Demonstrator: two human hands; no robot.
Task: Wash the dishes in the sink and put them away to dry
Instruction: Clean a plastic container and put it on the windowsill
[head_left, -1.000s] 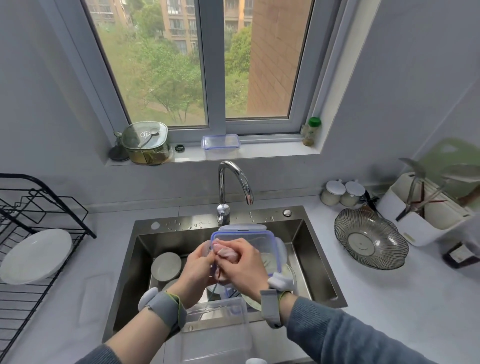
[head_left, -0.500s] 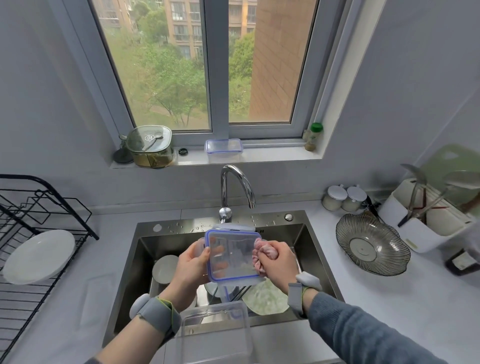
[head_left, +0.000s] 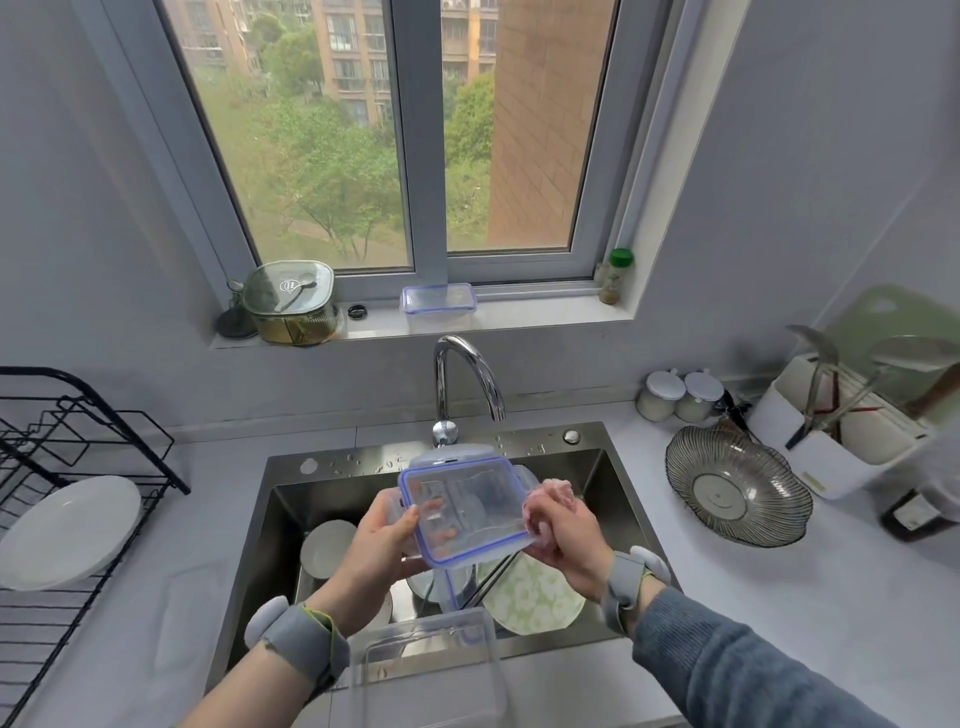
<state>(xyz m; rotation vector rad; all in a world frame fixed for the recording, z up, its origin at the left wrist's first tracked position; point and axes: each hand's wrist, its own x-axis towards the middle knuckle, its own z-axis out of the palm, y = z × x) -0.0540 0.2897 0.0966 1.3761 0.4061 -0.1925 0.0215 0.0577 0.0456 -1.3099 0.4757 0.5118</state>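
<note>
Gripping the left edge of a clear lid (head_left: 465, 512) with a blue seal, the left hand (head_left: 382, 545) is holding it tilted above the middle of the sink (head_left: 283, 499), thumb on the upper face and fingers showing through the plastic from beneath. At the lid's right edge, the right hand (head_left: 569, 535) is clenching a pink cloth (head_left: 550, 501), which is touching the rim of the lid. Both wrists are wearing grey bands.

Down in the basin, a small white dish (head_left: 327, 548) is lying toward the left wall, and a plate with a green flower pattern (head_left: 535, 597) is leaning near the front right corner, with more dishes partly hidden under the hands. A clear plastic container (head_left: 431, 670) is sitting on the counter at the sink's front edge. The faucet (head_left: 467, 384) is arching over the back rim, where water drops are dotting the steel.

On the left end of the counter, a black wire drying rack (head_left: 62, 467) is carrying one white plate (head_left: 67, 530). On the right side, a glass ribbed bowl (head_left: 737, 486) is resting near a white utensil holder (head_left: 841, 441) and two small lidded jars (head_left: 678, 395). Along the windowsill (head_left: 519, 317), a glass lidded box (head_left: 291, 301), another blue-rimmed container (head_left: 439, 304) and a green-capped bottle (head_left: 615, 275) are standing.
</note>
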